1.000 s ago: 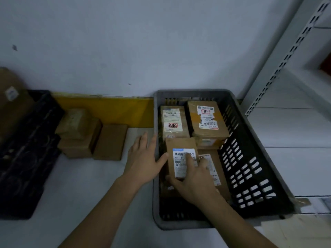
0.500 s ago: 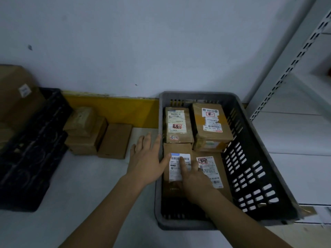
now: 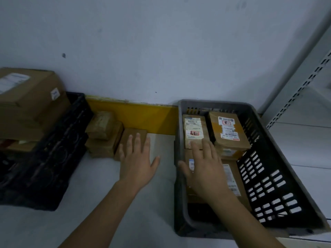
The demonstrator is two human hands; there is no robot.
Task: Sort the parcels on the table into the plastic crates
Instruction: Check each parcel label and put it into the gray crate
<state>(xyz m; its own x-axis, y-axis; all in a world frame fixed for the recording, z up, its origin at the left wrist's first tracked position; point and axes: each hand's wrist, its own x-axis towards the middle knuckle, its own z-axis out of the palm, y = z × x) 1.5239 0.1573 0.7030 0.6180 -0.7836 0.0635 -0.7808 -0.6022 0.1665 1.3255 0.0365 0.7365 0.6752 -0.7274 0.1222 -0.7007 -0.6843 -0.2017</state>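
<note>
Head view, reading left to right: black crate (image 3: pixel 53 158) holds big cardboard boxes (image 3: pixel 26 97) piled above its rim. Loose brown parcels (image 3: pixel 105 133) wait on the bench (image 3: pixel 93 203) beside it, and the left hand (image 3: pixel 138 161), fingers spread and empty, has slid off the grey crate's edge toward them — next pick, I'd say. Right hand (image 3: pixel 204 169) has let go; it hovers flat, holding nothing, over the labelled parcel (image 3: pixel 191 164) now lying in the grey crate (image 3: pixel 279 187) with three other labelled parcels (image 3: pixel 227 131).

The right hand (image 3: pixel 206 169) covers most of one parcel's label (image 3: pixel 191 163); the black crate (image 3: pixel 53 158) is cut off at left.
</note>
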